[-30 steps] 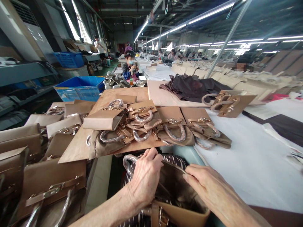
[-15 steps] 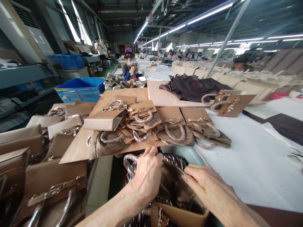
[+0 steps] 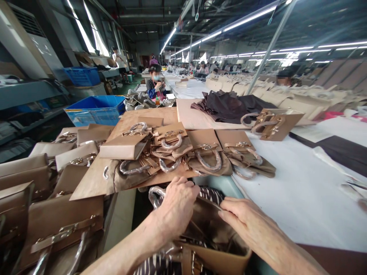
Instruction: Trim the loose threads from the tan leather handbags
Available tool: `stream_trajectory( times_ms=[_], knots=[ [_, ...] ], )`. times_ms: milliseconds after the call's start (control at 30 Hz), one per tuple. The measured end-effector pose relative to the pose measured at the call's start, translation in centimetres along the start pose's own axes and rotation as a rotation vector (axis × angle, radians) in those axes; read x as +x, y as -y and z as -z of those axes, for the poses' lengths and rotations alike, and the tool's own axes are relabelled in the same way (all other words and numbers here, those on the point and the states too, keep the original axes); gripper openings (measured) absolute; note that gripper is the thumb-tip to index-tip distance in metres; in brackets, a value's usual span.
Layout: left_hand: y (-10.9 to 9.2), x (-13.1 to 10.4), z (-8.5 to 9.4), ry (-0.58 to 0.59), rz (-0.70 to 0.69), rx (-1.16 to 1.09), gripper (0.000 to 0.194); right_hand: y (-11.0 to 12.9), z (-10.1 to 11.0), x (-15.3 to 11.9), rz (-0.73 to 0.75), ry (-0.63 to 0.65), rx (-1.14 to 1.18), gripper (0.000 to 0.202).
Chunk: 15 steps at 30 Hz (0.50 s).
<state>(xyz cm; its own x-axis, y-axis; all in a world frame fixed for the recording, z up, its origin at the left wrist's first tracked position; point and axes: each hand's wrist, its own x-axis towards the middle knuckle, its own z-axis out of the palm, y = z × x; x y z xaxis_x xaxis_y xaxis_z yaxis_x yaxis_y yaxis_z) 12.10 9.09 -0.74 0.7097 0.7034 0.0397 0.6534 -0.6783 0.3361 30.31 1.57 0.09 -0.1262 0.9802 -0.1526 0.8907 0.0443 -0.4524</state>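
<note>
A brown handbag (image 3: pixel 219 260) sits in front of me with its mouth open and its dark lining showing. My left hand (image 3: pixel 179 204) is closed on the far rim of the bag, its fingertips hidden from me. My right hand (image 3: pixel 243 215) pinches the same rim farther right, thumb on the inner side. Left of my left hand a plastic-wrapped bag handle (image 3: pixel 156 195) sticks up. Gold-coloured hardware shows on the near strap. Black-and-white patterned cloth (image 3: pixel 212 194) lies behind and below the bag.
Several tan handbags (image 3: pixel 205 147) lie on a brown board (image 3: pixel 83 187) ahead. More bags (image 3: pixel 65 225) stack at left. A blue crate (image 3: pixel 94 110) stands behind them. At right is a white table (image 3: pixel 301 191), with dark material (image 3: pixel 232 107) farther back. A masked co-worker (image 3: pixel 156 84) sits ahead.
Both hands keep their grip on the rim. The near side of the bag has shifted slightly left, and the whole view has moved a little.
</note>
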Motion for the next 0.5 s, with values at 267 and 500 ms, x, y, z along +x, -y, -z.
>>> stream_trajectory(
  times_ms=[267, 500],
  knots=[
    [1.5, 0.6, 2.8, 0.265, -0.131, -0.281, 0.019, 0.4, 2.3, 0.0, 0.013, 0.111, 0.092, 0.028],
    [-0.6, -2.0, 6.1, 0.29, 0.05, -0.258, 0.019, 1.2, 3.0, 1.3, 0.07, 0.233, 0.223, 0.017]
  ],
)
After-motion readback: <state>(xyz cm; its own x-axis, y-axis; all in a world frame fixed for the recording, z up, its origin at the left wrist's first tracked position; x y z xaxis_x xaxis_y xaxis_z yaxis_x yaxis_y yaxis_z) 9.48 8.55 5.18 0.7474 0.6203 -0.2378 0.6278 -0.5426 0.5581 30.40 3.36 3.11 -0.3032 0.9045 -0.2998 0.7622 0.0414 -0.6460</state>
